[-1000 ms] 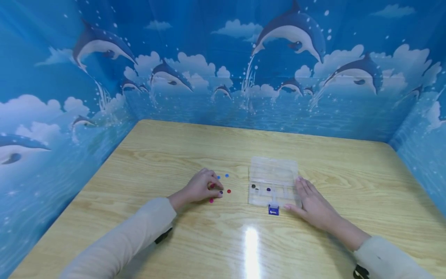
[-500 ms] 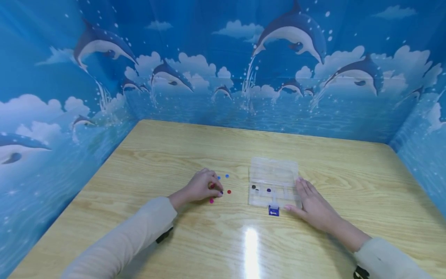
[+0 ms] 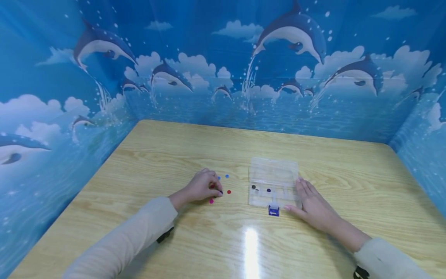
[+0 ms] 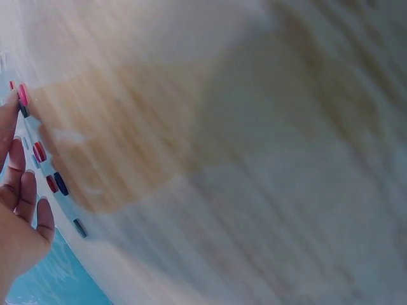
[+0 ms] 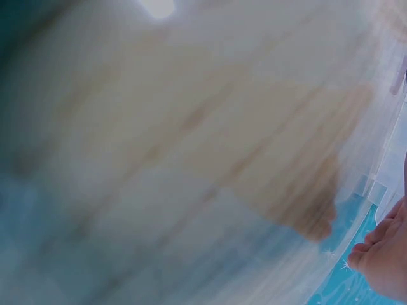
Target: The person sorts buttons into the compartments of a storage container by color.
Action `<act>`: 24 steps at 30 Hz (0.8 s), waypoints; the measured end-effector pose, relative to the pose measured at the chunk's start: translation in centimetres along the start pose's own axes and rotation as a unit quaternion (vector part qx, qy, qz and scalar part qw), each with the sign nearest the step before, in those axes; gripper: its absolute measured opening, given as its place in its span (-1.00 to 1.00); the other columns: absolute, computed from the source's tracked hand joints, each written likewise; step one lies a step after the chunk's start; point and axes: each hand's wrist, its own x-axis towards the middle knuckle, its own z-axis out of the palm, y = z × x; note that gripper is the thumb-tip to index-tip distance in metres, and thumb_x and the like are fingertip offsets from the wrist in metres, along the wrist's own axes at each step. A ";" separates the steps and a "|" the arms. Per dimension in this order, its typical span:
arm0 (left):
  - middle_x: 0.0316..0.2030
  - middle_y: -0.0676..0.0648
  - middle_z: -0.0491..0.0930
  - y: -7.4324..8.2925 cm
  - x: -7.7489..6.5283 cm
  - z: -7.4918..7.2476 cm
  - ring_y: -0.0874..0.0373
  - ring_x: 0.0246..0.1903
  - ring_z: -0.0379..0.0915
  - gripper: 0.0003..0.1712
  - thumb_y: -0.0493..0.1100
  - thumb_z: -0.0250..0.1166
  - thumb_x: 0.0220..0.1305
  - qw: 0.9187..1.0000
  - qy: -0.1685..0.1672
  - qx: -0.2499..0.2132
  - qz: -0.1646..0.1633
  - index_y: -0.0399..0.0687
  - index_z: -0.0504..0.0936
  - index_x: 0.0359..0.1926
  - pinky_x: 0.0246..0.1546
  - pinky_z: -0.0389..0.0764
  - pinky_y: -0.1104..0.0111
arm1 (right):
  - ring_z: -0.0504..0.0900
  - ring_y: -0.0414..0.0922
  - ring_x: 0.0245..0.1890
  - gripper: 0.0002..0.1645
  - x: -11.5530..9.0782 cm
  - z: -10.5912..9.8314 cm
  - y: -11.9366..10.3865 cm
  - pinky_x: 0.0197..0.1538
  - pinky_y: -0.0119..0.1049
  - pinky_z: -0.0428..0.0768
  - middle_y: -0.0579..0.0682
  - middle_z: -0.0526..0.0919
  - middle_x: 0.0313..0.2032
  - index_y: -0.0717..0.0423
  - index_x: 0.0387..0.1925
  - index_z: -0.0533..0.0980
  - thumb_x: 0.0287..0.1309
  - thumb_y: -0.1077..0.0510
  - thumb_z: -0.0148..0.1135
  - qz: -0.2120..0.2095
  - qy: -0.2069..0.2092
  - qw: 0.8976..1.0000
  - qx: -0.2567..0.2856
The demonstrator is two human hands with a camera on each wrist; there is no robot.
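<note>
In the head view my left hand (image 3: 204, 185) has its thumb and index fingertips together at a small dark disc (image 3: 221, 192), pinching it at the tabletop. Around that hand lie a red disc (image 3: 229, 192), a pink disc (image 3: 211, 201) and two blue discs (image 3: 227, 176), one partly behind the fingers. Another red disc (image 3: 212, 186) shows beneath the fingers. My right hand (image 3: 313, 203) rests with straight fingers along the right side of a clear plastic box (image 3: 263, 201), its thumb near the front corner. The box lies with its lid (image 3: 273, 169) raised back, and a few dark discs (image 3: 268, 190) sit in its left compartments.
A blue latch (image 3: 273, 210) sticks out from the box's front edge. The wooden table (image 3: 167, 151) extends around both hands. A dolphin-print cloth (image 3: 216, 77) stands behind the table and at its sides.
The left thumb and index finger have drawn slightly closer around the dark disc. My right hand and the box have stayed in place.
</note>
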 end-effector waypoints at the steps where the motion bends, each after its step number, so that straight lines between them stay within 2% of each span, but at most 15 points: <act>1: -0.47 0.15 0.50 0.0 0.0 0.0 0.27 -0.37 0.22 -0.89 -0.09 0.45 -0.07 1.000 0.001 0.000 0.002 0.07 0.68 -0.48 -0.21 0.23 0.39 | 0.04 0.36 0.32 0.11 0.0 0.0 0.0 0.32 0.18 0.11 0.48 0.02 0.32 0.54 0.29 -0.01 0.15 -0.31 0.06 0.000 0.000 1.000 0.000; 12: -0.56 0.14 0.45 -0.3 0.0 0.0 0.28 -0.42 0.19 -0.90 -0.11 0.43 -0.05 1.000 0.008 -0.012 0.011 0.04 0.66 -0.54 -0.31 0.24 0.46 | 0.05 0.36 0.32 0.11 0.0 0.0 -0.1 0.32 0.18 0.11 0.48 0.03 0.31 0.55 0.28 0.00 0.15 -0.30 0.07 0.000 -0.001 1.000 0.001; 21: -0.53 0.10 0.52 -0.4 -0.1 -0.1 0.27 -0.42 0.21 -0.95 -0.18 0.38 0.02 0.999 0.023 -0.022 0.037 -0.04 0.68 -0.49 -0.33 0.24 0.46 | 0.04 0.37 0.32 0.10 0.0 -0.1 -0.1 0.32 0.18 0.10 0.49 0.02 0.31 0.55 0.29 -0.01 0.15 -0.29 0.07 0.002 -0.003 1.000 0.003; 24: -0.55 0.10 0.50 -0.4 -0.1 -0.2 0.26 -0.42 0.21 -0.95 -0.17 0.37 0.04 0.999 0.022 -0.028 0.035 -0.04 0.69 -0.49 -0.33 0.23 0.46 | 0.03 0.36 0.33 0.11 0.0 -0.1 -0.1 0.32 0.18 0.10 0.48 0.01 0.32 0.55 0.29 -0.01 0.15 -0.30 0.06 0.003 -0.005 1.000 0.003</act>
